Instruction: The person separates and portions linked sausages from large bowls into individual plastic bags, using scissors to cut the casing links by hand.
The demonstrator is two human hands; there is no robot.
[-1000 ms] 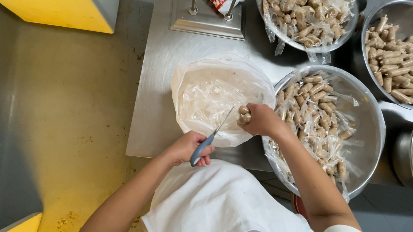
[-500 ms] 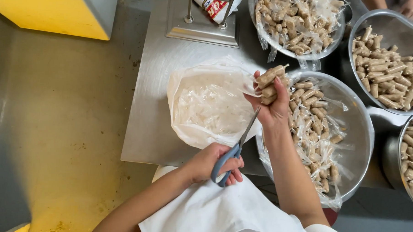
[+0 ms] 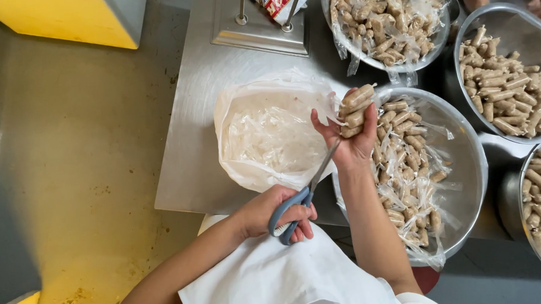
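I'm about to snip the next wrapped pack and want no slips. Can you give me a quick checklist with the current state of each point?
1. Scissors gripped by the handles in the left hand: ok.
2. Pack of wrapped sausages held firmly in the right hand: ok.
3. Blades clear of the right hand's fingers: cannot tell; the tips sit close to the palm.
4. Plastic bag open to catch wrappers: ok.
5. Metal bowl beside the right hand, within reach: ok.
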